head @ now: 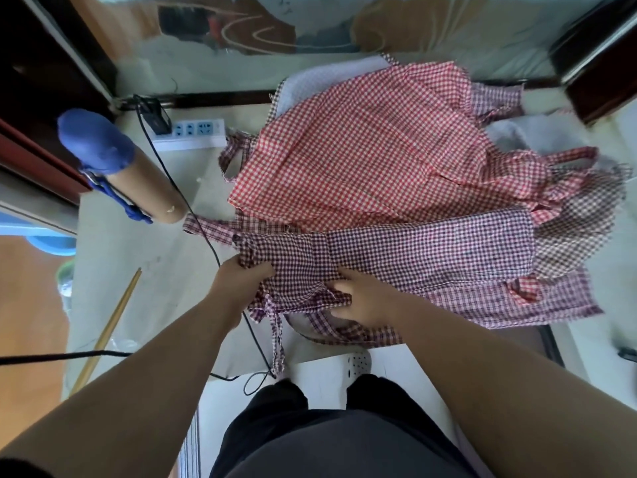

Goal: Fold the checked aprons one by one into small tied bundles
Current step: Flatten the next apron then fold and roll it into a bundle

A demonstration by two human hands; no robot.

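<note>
We grip dark apron [431, 250] left end in left hand [238, 276]; right hand [362, 300] pinches fold just right; long axis runs rightward.

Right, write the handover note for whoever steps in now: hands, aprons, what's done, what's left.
Left hand: grips the left end of the dark checked apron.
Right hand: pinches bunched cloth of the same apron, nearer its middle.
Aprons: the dark one lies folded into a long strip at the front; the red checked apron is spread unfolded behind it.
Done: the strip fold.
Left: fold the strip small, tie it with its strap, then do the red one. No finished bundle is in view.
Mind the black cable by the left hand.
</note>
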